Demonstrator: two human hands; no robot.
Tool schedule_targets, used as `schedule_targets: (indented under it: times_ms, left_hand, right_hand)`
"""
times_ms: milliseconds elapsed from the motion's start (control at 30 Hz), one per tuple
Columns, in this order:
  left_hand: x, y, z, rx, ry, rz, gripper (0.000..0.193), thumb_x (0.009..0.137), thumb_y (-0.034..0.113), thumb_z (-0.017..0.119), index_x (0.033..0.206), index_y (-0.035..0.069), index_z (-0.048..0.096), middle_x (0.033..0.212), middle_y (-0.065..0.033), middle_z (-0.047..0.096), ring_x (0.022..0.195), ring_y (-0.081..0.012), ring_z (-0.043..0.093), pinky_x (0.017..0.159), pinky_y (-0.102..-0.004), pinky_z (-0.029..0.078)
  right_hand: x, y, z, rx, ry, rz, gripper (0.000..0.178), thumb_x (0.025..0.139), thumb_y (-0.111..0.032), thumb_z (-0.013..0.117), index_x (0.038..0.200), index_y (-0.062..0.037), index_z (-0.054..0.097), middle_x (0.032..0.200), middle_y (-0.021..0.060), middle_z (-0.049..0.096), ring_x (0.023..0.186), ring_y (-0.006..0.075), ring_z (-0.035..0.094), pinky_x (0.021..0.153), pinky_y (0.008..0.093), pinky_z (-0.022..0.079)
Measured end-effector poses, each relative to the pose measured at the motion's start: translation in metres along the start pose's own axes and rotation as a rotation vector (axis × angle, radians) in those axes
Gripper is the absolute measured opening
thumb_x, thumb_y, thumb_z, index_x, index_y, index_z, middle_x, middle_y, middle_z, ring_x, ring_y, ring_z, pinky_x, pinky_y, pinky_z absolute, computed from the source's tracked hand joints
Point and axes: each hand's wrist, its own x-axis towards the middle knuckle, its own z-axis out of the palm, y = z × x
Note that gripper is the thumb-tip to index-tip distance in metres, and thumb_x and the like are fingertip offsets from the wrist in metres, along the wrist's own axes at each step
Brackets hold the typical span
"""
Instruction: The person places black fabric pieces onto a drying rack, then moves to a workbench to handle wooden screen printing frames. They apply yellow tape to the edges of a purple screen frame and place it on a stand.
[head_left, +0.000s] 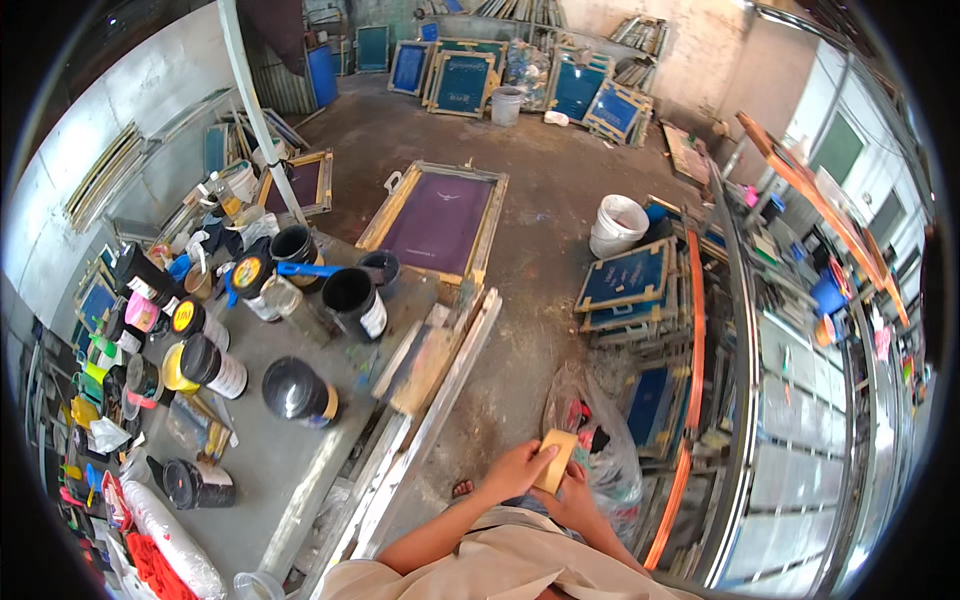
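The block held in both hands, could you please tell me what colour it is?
The block is tan-yellow, seen best in the head view.

This is a screen-printing workshop, rough and well used. A grey worktable (270,450) on the left is crowded with open ink tins (352,298), their rims smeared black, yellow and pink. Wooden-framed printing screens (437,222) lie on the stained concrete floor (540,190), and more blue-meshed frames (462,80) lean in a row against the far wall. Others are stacked beside a white bucket (617,224). On the right runs a long metal-railed printing bench (800,400).
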Motion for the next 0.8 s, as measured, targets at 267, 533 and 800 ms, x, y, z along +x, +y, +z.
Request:
schedule_targets:
  times_ms: [267, 533, 800]
  left_hand:
    - [0.242, 0.073, -0.022, 0.303, 0.275, 0.222, 0.046, 0.101, 0.041, 0.052, 0.128, 0.005, 0.064, 0.117, -0.0192, 0.067, 0.11, -0.0379, 0.063, 0.093, -0.0444, 0.051]
    - [0.454, 0.157, -0.051, 0.169, 0.307, 0.479, 0.04, 0.103, 0.028, 0.051, 0.132, 0.002, 0.061, 0.134, -0.0163, 0.061, 0.122, -0.0321, 0.058, 0.103, -0.039, 0.045]
    - [0.623, 0.18, -0.144, -0.089, 0.632, 0.285, 0.029, 0.098, 0.023, 0.063, 0.118, 0.003, 0.07, 0.122, -0.0126, 0.068, 0.109, -0.0246, 0.065, 0.092, -0.0346, 0.051]
  right_hand:
    - [0.187, 0.184, -0.08, 0.333, -0.533, 0.502, 0.043, 0.085, -0.035, 0.076, 0.105, 0.0012, 0.064, 0.088, 0.0209, 0.068, 0.083, 0.0389, 0.068, 0.074, 0.0433, 0.052]
    - [0.426, 0.325, -0.186, 0.144, -0.686, 0.169, 0.041, 0.083, -0.037, 0.076, 0.094, -0.0003, 0.063, 0.077, 0.0193, 0.066, 0.07, 0.0388, 0.066, 0.066, 0.0433, 0.052]
    - [0.638, 0.431, -0.149, 0.184, -0.797, -0.019, 0.048, 0.081, -0.042, 0.075, 0.094, 0.0031, 0.066, 0.081, 0.0241, 0.066, 0.081, 0.0418, 0.066, 0.073, 0.0446, 0.052]
